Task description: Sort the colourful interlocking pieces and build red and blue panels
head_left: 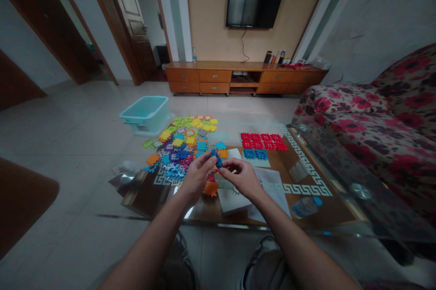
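Observation:
Above the front of the glass table, my left hand [198,173] and my right hand [241,176] meet around a small dark blue puzzle tile [217,158]. The left fingers pinch it from one side, and the right fingertips grip its lower right edge. Parts of the tile are hidden by my fingers. To the left spreads a heap of coloured interlocking tiles [185,140]. Joined red tiles [262,141] lie in rows at the right, with two blue tiles [255,154] set against their near side. An orange tile [210,189] rests beneath my left hand.
A turquoise plastic tub [145,115] stands at the table's far left corner. White papers [270,185] lie under and right of my right hand. A water bottle [306,207] lies near the front right. A flowered sofa [368,117] borders the right side.

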`<state>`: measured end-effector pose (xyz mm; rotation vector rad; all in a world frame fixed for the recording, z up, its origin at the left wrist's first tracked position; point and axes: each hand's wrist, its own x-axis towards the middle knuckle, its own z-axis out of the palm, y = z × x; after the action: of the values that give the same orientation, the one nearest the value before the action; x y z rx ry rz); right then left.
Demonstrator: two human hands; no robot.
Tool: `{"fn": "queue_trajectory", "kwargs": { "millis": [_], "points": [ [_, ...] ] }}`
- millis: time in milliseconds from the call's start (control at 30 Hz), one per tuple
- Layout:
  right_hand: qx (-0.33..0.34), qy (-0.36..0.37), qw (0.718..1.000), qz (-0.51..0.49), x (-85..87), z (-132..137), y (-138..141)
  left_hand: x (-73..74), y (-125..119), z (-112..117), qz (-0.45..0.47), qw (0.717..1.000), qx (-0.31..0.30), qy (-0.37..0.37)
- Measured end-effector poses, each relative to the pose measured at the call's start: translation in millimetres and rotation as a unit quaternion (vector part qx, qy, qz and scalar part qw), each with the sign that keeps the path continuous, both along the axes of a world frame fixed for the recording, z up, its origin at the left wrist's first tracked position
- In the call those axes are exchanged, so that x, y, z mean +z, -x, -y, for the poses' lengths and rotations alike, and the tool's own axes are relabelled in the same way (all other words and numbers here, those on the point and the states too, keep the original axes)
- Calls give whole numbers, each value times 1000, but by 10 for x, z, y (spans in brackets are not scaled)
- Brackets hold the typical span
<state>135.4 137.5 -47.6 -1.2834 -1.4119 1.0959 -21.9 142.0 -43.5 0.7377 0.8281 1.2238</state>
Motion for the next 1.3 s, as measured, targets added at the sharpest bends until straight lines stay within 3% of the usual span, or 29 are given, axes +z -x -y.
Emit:
{"fn": "queue_trajectory", "kwargs": {
  "millis": [200, 333, 433, 567, 700, 833, 1300],
  "points": [
    [-58, -18, 998, 18, 86, -119, -265, 7, 5, 25, -18, 999, 7, 34],
    [-154, -24, 986, 60, 80, -275, -661, 26, 33, 24, -9, 999, 21, 47],
    [-263, -18, 956, 130, 29, -371, -1031, 34, 52, 15, 9, 998, 23, 53],
    [-383, 18, 889, 250, -138, -427, -1449, 58, 56, 17, 24, 998, 18, 52],
    [-387, 71, 843, 367, -381, -445, -1662, 92, 55, 31, 23, 998, 11, 50],
    [-369, 101, 821, 423, -558, -463, -1718, 101, 59, 32, 23, 999, 11, 47],
    [-342, 135, 803, 470, -738, -583, -1716, 96, 65, -5, 13, 998, 23, 57]
  ]
}}
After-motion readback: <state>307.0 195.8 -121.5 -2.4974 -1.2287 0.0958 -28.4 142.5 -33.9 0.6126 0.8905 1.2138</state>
